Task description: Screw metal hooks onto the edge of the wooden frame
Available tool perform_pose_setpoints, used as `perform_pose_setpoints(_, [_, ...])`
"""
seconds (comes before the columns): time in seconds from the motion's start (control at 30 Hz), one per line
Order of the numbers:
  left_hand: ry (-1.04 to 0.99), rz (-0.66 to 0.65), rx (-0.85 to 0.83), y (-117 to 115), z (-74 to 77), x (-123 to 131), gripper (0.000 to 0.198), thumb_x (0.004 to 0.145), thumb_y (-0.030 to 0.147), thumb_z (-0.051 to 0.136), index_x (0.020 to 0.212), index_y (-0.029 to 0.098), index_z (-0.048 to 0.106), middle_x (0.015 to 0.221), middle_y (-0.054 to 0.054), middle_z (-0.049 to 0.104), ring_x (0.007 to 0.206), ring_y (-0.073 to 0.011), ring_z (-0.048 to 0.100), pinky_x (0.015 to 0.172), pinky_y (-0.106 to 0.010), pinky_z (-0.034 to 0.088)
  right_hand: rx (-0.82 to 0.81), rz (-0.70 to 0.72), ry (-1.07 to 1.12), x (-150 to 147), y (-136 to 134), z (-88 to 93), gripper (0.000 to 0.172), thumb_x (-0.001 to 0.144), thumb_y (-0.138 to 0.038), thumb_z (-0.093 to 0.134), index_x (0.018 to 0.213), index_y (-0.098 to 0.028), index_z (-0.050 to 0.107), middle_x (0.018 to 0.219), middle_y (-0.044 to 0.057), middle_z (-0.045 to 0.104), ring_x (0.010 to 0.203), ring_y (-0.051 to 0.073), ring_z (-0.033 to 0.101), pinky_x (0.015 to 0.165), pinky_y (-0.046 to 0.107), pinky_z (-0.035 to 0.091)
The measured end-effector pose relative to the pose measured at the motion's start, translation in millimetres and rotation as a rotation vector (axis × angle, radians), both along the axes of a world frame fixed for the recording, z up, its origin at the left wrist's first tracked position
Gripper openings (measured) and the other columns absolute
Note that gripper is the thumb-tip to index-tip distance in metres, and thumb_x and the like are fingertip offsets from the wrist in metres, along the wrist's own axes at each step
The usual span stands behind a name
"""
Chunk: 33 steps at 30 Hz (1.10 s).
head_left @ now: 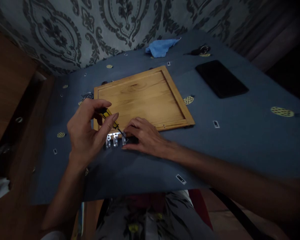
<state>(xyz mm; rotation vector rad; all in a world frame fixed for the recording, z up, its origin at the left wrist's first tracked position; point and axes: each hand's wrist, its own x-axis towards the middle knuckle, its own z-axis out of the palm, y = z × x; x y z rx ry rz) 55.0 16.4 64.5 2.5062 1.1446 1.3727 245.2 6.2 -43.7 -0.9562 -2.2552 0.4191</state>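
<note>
Left hand (86,133) clamped on screwdriver (107,115), right hand (145,136) flat over half-hidden metal bracket (113,139).

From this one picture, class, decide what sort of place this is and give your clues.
Probably a room at home, not a workshop: damask wallpaper, a blue printed tablecloth, and the left hand holding a screwdriver to a metal hook rack by a wooden board.
</note>
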Motion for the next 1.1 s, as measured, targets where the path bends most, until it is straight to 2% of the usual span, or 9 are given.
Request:
perform_pose_setpoints(0.1, [-0.051, 0.004, -0.052, 0, -0.8, -1, 0.024, 0.093, 0.026, 0.077, 0.114, 0.033, 0.069, 0.101, 0.002, 0.069, 0.072, -0.0125, 0.064, 0.063, -0.03, 0.052, -0.005, 0.002, 0.006, 0, 0, -0.5, 0.06, 0.091, -0.071, 0.061, 0.106, -0.014, 0.07, 0.102, 0.012, 0.065, 0.095, 0.026, 0.055, 0.082, 0.04, 0.046])
perform_pose_setpoints(0.2, [-0.101, -0.04, -0.119, 0, -1.1, -2, 0.024, 0.095, 0.027, 0.073, 0.118, 0.035, 0.07, 0.105, 0.001, 0.071, 0.087, -0.0158, 0.069, 0.071, -0.031, 0.056, 0.001, -0.005, 0.006, 0, 0, -0.9, 0.062, 0.092, -0.073, 0.058, 0.104, -0.013, 0.07, 0.102, 0.012, 0.065, 0.094, 0.026, 0.055, 0.082, 0.04, 0.046])
perform_pose_setpoints(0.37, [-0.165, -0.093, -0.274, -2, -6.9, -3, 0.025, 0.099, 0.029, 0.068, 0.124, 0.033, 0.07, 0.11, -0.003, 0.073, 0.093, -0.0184, 0.071, 0.075, -0.031, 0.059, -0.021, -0.012, 0.005, -2, 1, -0.4, 0.06, 0.088, -0.071, 0.065, 0.106, -0.013, 0.071, 0.102, 0.012, 0.065, 0.096, 0.027, 0.056, 0.084, 0.041, 0.047])
perform_pose_setpoints(0.57, [-0.177, -0.062, -0.146, -2, -18.9, -4, 0.043, 0.084, 0.028, 0.085, 0.124, 0.033, 0.071, 0.111, -0.002, 0.07, 0.091, -0.0168, 0.067, 0.069, -0.025, 0.061, -0.032, -0.01, 0.002, -1, 0, 1.0, 0.056, 0.085, -0.065, 0.073, 0.109, -0.014, 0.071, 0.104, 0.011, 0.065, 0.098, 0.027, 0.057, 0.086, 0.041, 0.047])
perform_pose_setpoints(0.73, [-0.239, -0.062, -0.142, -3, -22.5, -1, 0.04, 0.088, 0.025, 0.082, 0.126, 0.031, 0.069, 0.117, -0.002, 0.07, 0.094, -0.0156, 0.072, 0.081, -0.027, 0.062, -0.01, -0.012, -0.001, -1, 1, -0.2, 0.056, 0.084, -0.064, 0.075, 0.108, -0.013, 0.071, 0.103, 0.012, 0.065, 0.098, 0.027, 0.057, 0.085, 0.041, 0.047])
perform_pose_setpoints(0.87, [-0.315, -0.089, -0.21, -7, -15.8, 2, 0.037, 0.09, 0.03, 0.081, 0.125, 0.031, 0.068, 0.109, -0.002, 0.072, 0.097, -0.0176, 0.075, 0.085, -0.031, 0.065, 0.004, -0.016, -0.01, -1, 1, -2.1, 0.057, 0.083, -0.065, 0.074, 0.107, -0.014, 0.07, 0.102, 0.011, 0.064, 0.096, 0.027, 0.057, 0.083, 0.04, 0.046])
perform_pose_setpoints(0.93, [-0.381, -0.086, -0.16, -9, -8.5, 3, 0.034, 0.09, 0.03, 0.081, 0.122, 0.032, 0.069, 0.104, -0.001, 0.072, 0.095, -0.0177, 0.074, 0.086, -0.033, 0.065, -0.001, -0.015, -0.008, -1, 1, -2.7, 0.056, 0.084, -0.065, 0.073, 0.107, -0.015, 0.07, 0.102, 0.01, 0.063, 0.096, 0.026, 0.056, 0.083, 0.04, 0.046])
perform_pose_setpoints(1.03, [-0.456, -0.07, -0.07, -13, 0.8, 3, 0.032, 0.091, 0.021, 0.079, 0.12, 0.032, 0.071, 0.11, 0.0, 0.069, 0.095, -0.0166, 0.073, 0.086, -0.035, 0.065, -0.003, -0.011, -0.007, -2, 1, -2.5, 0.056, 0.086, -0.065, 0.072, 0.108, -0.014, 0.07, 0.102, 0.011, 0.064, 0.096, 0.027, 0.057, 0.083, 0.04, 0.046])
perform_pose_setpoints(1.1, [-0.447, -0.072, -0.084, -16, 1.8, 4, 0.032, 0.092, 0.02, 0.078, 0.121, 0.032, 0.071, 0.11, -0.001, 0.068, 0.096, -0.0168, 0.072, 0.085, -0.035, 0.065, -0.005, -0.009, -0.001, -2, 1, -1.5, 0.057, 0.087, -0.066, 0.07, 0.108, -0.013, 0.07, 0.102, 0.011, 0.064, 0.096, 0.027, 0.057, 0.082, 0.04, 0.046])
